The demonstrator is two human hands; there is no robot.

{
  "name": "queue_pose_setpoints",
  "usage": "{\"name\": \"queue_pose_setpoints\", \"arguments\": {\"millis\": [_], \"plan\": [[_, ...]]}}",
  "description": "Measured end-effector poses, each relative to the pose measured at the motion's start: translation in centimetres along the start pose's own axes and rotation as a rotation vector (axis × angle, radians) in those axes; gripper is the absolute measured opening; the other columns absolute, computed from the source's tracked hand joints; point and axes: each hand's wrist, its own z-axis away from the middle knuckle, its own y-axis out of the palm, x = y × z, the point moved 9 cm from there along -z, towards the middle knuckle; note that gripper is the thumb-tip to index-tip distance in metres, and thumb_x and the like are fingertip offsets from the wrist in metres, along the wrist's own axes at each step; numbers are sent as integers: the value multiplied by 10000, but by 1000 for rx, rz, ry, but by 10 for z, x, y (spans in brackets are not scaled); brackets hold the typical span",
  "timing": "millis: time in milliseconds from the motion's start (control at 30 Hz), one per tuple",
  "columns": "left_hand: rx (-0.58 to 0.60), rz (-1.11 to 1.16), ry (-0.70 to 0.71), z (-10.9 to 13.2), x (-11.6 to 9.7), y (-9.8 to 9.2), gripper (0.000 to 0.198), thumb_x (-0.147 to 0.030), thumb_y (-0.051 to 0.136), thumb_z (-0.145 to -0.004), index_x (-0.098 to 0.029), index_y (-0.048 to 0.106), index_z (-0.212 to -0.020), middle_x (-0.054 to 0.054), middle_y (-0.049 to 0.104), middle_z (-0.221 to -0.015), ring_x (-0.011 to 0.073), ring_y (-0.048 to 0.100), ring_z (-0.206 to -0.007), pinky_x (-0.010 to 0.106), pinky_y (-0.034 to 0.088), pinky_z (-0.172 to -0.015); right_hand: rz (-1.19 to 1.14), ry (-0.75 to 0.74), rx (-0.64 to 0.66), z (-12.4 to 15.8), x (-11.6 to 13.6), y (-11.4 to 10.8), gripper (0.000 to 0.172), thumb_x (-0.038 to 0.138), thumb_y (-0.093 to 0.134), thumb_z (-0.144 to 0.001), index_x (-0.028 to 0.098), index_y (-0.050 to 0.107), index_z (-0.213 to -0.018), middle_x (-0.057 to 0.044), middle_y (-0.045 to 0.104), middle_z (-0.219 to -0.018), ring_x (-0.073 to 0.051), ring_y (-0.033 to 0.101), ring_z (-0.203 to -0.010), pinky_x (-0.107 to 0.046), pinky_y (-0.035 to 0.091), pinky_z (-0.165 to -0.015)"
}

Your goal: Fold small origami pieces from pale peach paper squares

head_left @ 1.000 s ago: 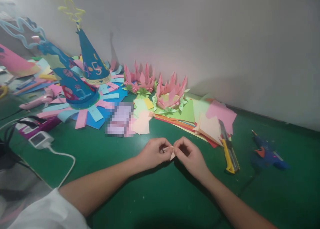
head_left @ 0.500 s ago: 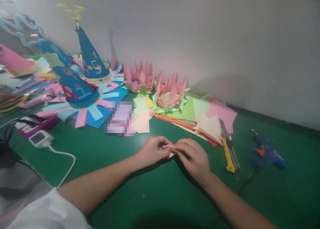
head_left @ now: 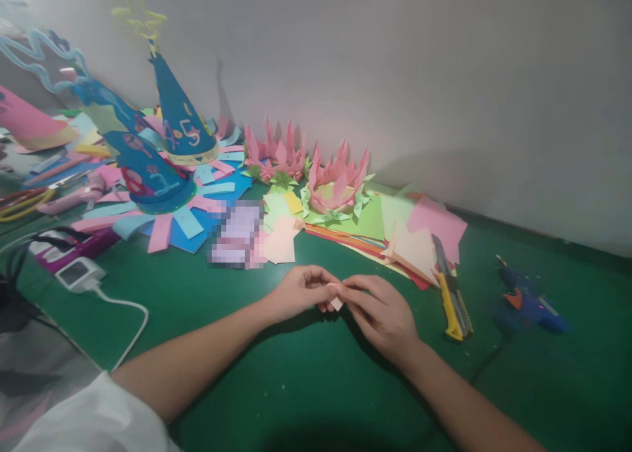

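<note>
Between my two hands is a small piece of pale pink paper (head_left: 336,302), its lower corner pointing down. My left hand (head_left: 302,294) pinches it from the left, thumb and fingers pressed together. From the right, my right hand (head_left: 382,314) grips the same paper with its fingertips. Most of the paper is hidden by the fingers, so its folds do not show clearly. Both hands are just above the green table (head_left: 276,386). Beyond them lie peach paper squares (head_left: 280,241) and a pixelated rectangular object (head_left: 237,233).
A yellow utility knife (head_left: 451,307) leans on stacked coloured paper (head_left: 365,225) to the right. Farther right is a blue glue gun (head_left: 530,301). Two pink paper crowns (head_left: 340,182) stand near the wall. Blue cone hats (head_left: 180,110) and a white charger with cable (head_left: 81,274) are left.
The paper has turned slightly between my fingers, and more of its pale lower corner shows. My left fingers have shifted a little. The things on the table stay where they were.
</note>
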Motion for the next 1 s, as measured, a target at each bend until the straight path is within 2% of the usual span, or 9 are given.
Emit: {"name": "queue_pose_setpoints", "arguments": {"millis": [100, 267, 400, 467, 633, 800, 900, 1000], "plan": [[-14, -7, -19, 0, 2, 1, 422, -462, 703, -658, -83, 603, -816, 19, 636, -593, 67, 552, -492, 195, 434, -516, -71, 85, -46, 1, -9, -1, 175, 100, 548, -832, 214, 655, -911, -55, 661, -846, -159, 604, -765, -292, 494, -685], [-68, -59, 60, -1, -2, -1, 451, -493, 674, -676, -83, 597, -847, 2, 606, -614, 65, 551, -516, 206, 450, -542, -282, 406, -132, 10, -41, -2, 55, 228, 621, -804, 211, 656, -842, -44, 665, -831, -172, 628, -758, -297, 517, -700], [-78, -71, 129, 0, -6, -1, 405, -457, 647, -726, -107, 566, -912, -1, 603, -675, 60, 547, -539, 209, 458, -556, -514, 618, -80, 19, -58, 11, 157, 296, 549, -853, 196, 670, -850, -14, 640, -648, -142, 614, -592, -261, 525, -583], [-53, -11, 154, 0, -8, 1, 394, -428, 657, -731, -136, 508, -950, -13, 603, -683, 60, 546, -542, 204, 457, -551, -597, 695, -76, 23, -63, 16, 156, 309, 575, -832, 188, 668, -870, -6, 641, -630, -130, 605, -549, -245, 523, -544], [-13, -14, 197, -1, -10, 6, 317, -394, 648, -750, -145, 466, -821, -33, 552, -635, 59, 532, -546, 193, 436, -544, -597, 700, -41, 21, -62, 20, 106, 276, 631, -776, 183, 680, -765, -30, 691, -729, -155, 645, -657, -262, 537, -619], [-24, -179, 263, 3, -11, 5, 229, -358, 574, -816, -144, 500, -851, -13, 556, -688, 76, 531, -594, 217, 441, -595, -532, 571, -71, 14, -55, 12, 82, 243, 629, -790, 199, 688, -753, -34, 670, -750, -157, 629, -697, -274, 522, -652], [-58, -328, 342, 6, -19, 4, 165, -310, 538, -843, -146, 545, -865, 22, 576, -775, 101, 559, -692, 229, 453, -648, -527, 509, -79, 12, -51, 11, 70, 251, 637, -796, 206, 687, -774, -45, 657, -793, -168, 628, -755, -295, 520, -694], [-119, -503, 482, 12, -34, 2, 114, -257, 562, -824, -151, 603, -817, 73, 572, -943, 134, 566, -840, 232, 459, -692, -534, 497, -62, 12, -49, 13, 73, 273, 658, -785, 212, 677, -820, -52, 644, -828, -171, 624, -755, -299, 523, -680]]}}
